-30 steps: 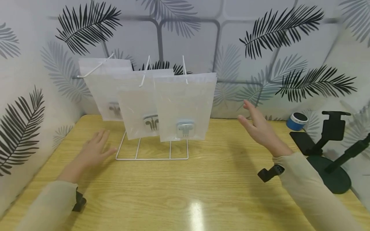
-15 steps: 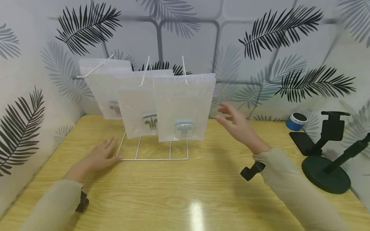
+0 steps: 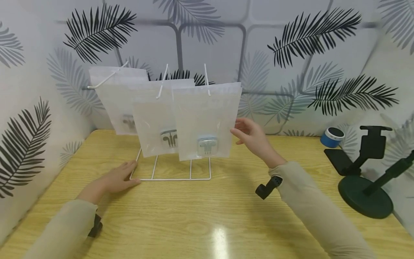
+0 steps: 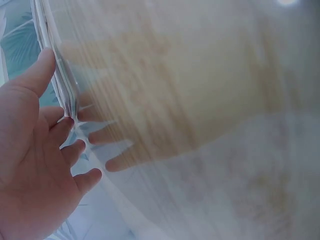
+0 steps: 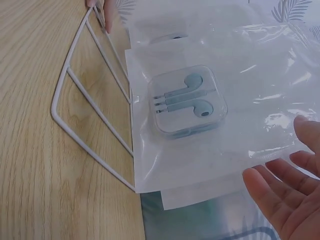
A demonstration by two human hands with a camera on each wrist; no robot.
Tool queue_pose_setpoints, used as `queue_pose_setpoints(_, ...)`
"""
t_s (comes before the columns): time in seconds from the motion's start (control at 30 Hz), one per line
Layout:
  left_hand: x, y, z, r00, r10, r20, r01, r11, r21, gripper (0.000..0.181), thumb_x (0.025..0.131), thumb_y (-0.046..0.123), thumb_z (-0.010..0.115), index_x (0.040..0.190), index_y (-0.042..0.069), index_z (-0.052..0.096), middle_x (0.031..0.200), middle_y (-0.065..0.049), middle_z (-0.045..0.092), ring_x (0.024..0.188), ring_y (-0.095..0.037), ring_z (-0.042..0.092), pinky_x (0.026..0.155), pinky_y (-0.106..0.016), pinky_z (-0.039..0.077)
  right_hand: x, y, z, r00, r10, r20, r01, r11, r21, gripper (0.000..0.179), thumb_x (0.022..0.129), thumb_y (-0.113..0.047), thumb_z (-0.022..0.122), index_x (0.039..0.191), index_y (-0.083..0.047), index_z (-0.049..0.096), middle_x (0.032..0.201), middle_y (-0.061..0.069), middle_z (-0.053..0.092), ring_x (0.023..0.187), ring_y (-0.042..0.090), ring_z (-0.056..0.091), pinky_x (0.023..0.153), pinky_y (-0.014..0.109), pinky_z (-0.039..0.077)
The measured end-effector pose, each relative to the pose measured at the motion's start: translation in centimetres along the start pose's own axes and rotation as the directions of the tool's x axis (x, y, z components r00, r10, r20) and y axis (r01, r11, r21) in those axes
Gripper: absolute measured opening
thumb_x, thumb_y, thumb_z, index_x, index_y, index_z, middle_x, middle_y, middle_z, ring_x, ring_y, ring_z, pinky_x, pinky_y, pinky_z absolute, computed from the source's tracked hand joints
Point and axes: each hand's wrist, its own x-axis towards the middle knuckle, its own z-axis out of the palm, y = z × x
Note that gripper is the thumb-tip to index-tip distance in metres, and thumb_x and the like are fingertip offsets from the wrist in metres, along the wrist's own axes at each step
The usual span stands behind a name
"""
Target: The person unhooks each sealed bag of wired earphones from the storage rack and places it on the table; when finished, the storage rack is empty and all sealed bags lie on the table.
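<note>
Several clear zip bags (image 3: 207, 115) hang from the white hooks of a wire display rack (image 3: 171, 179). Through the front right one shows a clear case of earphones (image 5: 187, 102). My left hand (image 3: 111, 181) lies low at the rack base's left corner, its fingers touching the wire frame. Cloudy plastic (image 4: 210, 75) fills most of the left wrist view, close by that hand. At the right edge of the front bag is my right hand (image 3: 252, 138), thumb and fingers apart. A gap shows between them in the right wrist view, with nothing gripped; contact with the bag is unclear.
A blue round tub (image 3: 332, 137) with a dark top stands at the back right. Nearer is a black phone stand (image 3: 372, 142) and a dark round base (image 3: 365, 197). Leaf-patterned cloth (image 3: 275, 72) rises behind the wooden table (image 3: 181, 212).
My right hand has moved left from the open space to the front bag's edge. My left hand has slid right to the rack's base corner. The bags hang much as before.
</note>
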Motion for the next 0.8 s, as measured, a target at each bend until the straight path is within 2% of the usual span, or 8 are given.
queue_pose_setpoints(0.2, 0.0, -0.03, -0.01, 1.0, -0.007, 0.003, 0.007, 1.0, -0.019, 0.076, 0.094, 0.042, 0.049, 0.14, -0.012, 0.022, 0.143, -0.032, 0.02, 0.129, -0.051, 0.014, 0.101, -0.064, 0.015, 0.27, -0.08, 0.46, 1.0, 0.018, 0.0, -0.018, 0.998, 0.06, 0.03, 0.091, -0.01, 0.059, 0.118, 0.005, 0.055, 0.105, 0.022, 0.061, 0.093, 0.034, 0.06, 0.062, 0.034, 0.056)
queue_pose_setpoints(0.47, -0.05, 0.09, -0.07, 1.0, -0.012, 0.003, 0.013, 0.999, -0.037, 0.077, 0.093, 0.043, 0.05, 0.14, -0.012, 0.022, 0.143, -0.031, 0.019, 0.129, -0.05, 0.013, 0.101, -0.064, 0.015, 0.2, -0.38, 0.73, 0.998, 0.057, -0.026, -0.054, 0.991, 0.123, 0.028, 0.092, -0.011, 0.058, 0.117, 0.003, 0.057, 0.105, 0.021, 0.062, 0.086, 0.026, 0.062, 0.066, 0.034, 0.056)
queue_pose_setpoints(0.8, -0.18, 0.32, -0.21, 1.0, -0.011, 0.002, 0.011, 0.999, -0.045, 0.075, 0.093, 0.039, 0.052, 0.14, -0.013, 0.023, 0.143, -0.032, 0.019, 0.129, -0.051, 0.014, 0.102, -0.062, 0.015, -0.24, -0.32, 0.81, 0.995, 0.034, -0.099, -0.014, 0.981, 0.195, 0.025, 0.091, -0.009, 0.059, 0.11, 0.007, 0.061, 0.094, 0.02, 0.064, 0.072, 0.016, 0.062, 0.062, 0.035, 0.056)
